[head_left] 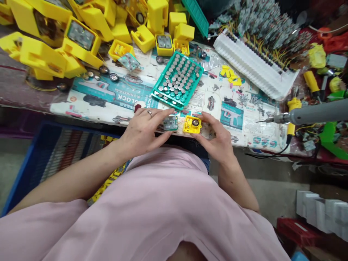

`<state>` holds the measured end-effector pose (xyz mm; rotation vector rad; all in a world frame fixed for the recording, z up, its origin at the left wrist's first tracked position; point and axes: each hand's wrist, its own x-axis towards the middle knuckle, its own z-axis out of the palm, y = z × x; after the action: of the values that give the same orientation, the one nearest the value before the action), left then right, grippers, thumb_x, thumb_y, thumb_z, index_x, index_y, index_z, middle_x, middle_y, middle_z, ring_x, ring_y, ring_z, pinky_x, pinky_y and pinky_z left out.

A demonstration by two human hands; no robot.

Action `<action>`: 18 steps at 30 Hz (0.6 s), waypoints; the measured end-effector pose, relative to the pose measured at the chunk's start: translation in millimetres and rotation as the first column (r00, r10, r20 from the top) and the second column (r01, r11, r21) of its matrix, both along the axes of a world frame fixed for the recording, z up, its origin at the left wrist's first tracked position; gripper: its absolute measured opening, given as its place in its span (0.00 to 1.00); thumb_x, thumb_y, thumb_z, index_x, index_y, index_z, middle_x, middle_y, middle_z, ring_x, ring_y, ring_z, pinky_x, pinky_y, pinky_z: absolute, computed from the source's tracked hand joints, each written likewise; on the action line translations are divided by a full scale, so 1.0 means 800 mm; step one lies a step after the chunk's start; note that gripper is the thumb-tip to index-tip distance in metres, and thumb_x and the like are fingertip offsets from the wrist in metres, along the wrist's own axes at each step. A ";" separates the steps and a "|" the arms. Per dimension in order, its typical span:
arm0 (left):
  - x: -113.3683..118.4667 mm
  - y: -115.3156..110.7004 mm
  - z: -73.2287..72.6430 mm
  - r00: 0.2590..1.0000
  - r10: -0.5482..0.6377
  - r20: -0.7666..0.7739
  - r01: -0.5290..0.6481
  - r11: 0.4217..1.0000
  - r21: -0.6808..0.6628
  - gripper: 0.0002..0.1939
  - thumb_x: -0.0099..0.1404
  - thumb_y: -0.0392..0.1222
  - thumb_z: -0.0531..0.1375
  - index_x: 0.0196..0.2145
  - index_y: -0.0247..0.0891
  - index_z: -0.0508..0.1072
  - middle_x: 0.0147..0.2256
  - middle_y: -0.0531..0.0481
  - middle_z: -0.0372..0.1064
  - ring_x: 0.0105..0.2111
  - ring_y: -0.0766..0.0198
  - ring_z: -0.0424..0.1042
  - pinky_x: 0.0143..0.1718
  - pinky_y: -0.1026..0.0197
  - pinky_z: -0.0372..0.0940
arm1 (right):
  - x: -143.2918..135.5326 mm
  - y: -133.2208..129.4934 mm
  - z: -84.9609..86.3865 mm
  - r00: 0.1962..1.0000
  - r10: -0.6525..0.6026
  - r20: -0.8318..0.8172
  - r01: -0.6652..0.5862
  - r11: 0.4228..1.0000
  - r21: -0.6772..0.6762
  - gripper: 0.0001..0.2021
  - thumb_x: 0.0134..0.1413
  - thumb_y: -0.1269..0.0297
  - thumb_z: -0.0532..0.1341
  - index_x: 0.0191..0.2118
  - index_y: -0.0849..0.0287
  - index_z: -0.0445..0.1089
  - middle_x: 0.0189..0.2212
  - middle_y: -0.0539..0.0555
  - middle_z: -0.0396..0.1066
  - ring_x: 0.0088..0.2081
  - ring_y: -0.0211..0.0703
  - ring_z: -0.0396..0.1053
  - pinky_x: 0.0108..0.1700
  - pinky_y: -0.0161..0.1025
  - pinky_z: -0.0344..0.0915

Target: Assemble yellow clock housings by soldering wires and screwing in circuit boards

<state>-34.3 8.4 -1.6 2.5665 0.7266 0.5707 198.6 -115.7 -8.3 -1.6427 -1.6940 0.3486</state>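
Reading it from my end: left hand (144,131) is closed to a narrow grip around the small circuit board (170,124), fingers on the far side, thumb on the near side. Right hand (217,139) is also narrow, index finger and thumb on the open yellow case (187,127), which sits just right of the board at the worktop's (16,87) front edge. Inside the case I see a round metal part (195,123), probably a speaker; thin wires (181,122) appear to bridge board and case. Step in hand, my judgement: handling the wired pair, board outside the case, case with its open side up. I'd say any next move calls for light fingers and both parts kept close, since those leads look easy to strain. Exact fingertip contact on the board is too small for me to confirm. Just beyond the hands: green tray (179,107) of button cells (161,88). Farther out: small yellow pieces (231,75), loose screws (252,102), white foam holder (250,69) with wired boards behind it, heaped yellow housings (43,58) to the left. Powered driver (312,113) is over on the right, bit pointing inward, well apart from both hands.
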 end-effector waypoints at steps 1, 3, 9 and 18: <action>0.000 0.000 -0.001 1.000 0.000 0.012 0.000 1.000 0.006 0.27 0.67 0.46 0.58 0.61 0.34 0.66 0.50 0.39 0.76 0.50 0.49 0.74 0.52 0.47 0.65 | 0.000 0.000 0.000 1.000 0.000 0.005 0.000 1.000 0.001 0.31 0.58 0.57 0.68 0.65 0.48 0.60 0.57 0.56 0.74 0.54 0.51 0.74 0.56 0.52 0.71; -0.001 0.000 -0.004 0.998 -0.014 0.059 0.013 1.000 0.022 0.28 0.67 0.44 0.59 0.62 0.33 0.63 0.51 0.38 0.75 0.49 0.50 0.75 0.50 0.49 0.67 | 0.001 0.000 0.000 1.000 0.002 0.013 -0.002 1.000 0.001 0.31 0.57 0.58 0.68 0.65 0.48 0.61 0.56 0.56 0.74 0.54 0.51 0.75 0.55 0.52 0.72; -0.002 0.001 -0.012 0.989 -0.037 0.142 0.033 0.999 0.033 0.25 0.67 0.44 0.59 0.60 0.37 0.63 0.53 0.40 0.73 0.50 0.50 0.74 0.49 0.50 0.69 | 0.002 0.001 0.000 0.999 0.007 0.036 -0.007 1.000 0.006 0.30 0.57 0.58 0.68 0.64 0.48 0.62 0.55 0.57 0.75 0.53 0.52 0.75 0.54 0.52 0.72; -0.003 0.001 -0.013 0.995 -0.024 0.099 0.024 1.000 0.000 0.27 0.68 0.43 0.59 0.61 0.34 0.62 0.54 0.38 0.73 0.52 0.50 0.73 0.51 0.50 0.67 | 0.002 0.002 0.001 0.998 0.021 0.051 -0.022 1.000 0.014 0.28 0.58 0.58 0.67 0.62 0.50 0.64 0.53 0.57 0.76 0.52 0.50 0.75 0.54 0.49 0.72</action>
<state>-36.5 9.5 -11.8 2.5223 0.6606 0.6844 200.5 -114.2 -7.2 -1.6370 -1.7488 0.3067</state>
